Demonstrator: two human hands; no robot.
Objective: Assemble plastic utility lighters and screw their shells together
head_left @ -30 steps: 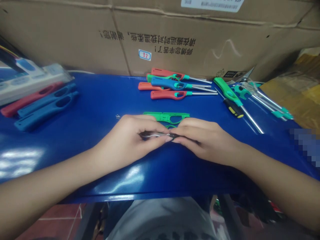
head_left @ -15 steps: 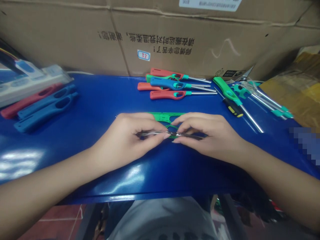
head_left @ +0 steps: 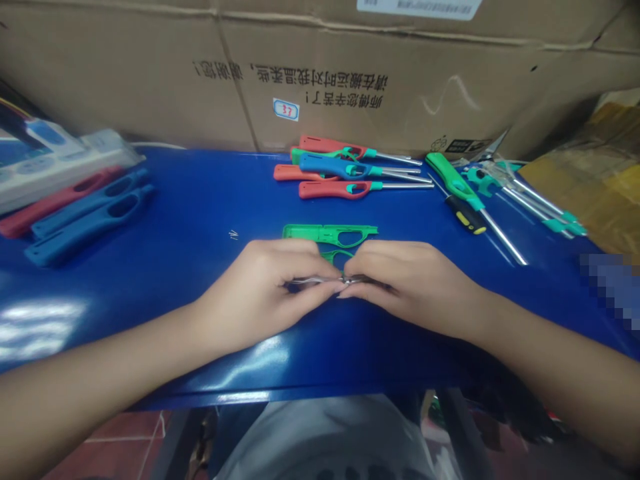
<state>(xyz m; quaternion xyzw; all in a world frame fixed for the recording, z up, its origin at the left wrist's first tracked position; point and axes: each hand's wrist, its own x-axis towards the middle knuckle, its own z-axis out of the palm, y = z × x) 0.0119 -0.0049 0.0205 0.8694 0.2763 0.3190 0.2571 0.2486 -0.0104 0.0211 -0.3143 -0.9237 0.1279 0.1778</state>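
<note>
Left hand, head view: your left hand [head_left: 273,279] is closed narrow, thumb and fingers pinching a thin dark part with pale wires [head_left: 348,281]; the palm side is hidden from you.
Right hand: your right hand [head_left: 420,280] pinches the same part's other end, its tips close to the left's.
Dark part: between your fingertips, over the middle of the glossy blue bench [head_left: 300,357]; your fingers cover much of it, so its full shape cannot be told.
Green shells: one hollow green plastic handle half [head_left: 309,233] lies just beyond your hands; a second green piece [head_left: 330,256] is largely covered by them.
Far edge: red, blue and green lighters with steel tubes [head_left: 337,191] lie overlapping before a brown cardboard box [head_left: 150,80], cut off above.
Left edge: a white power strip [head_left: 65,163], cut off.
</note>
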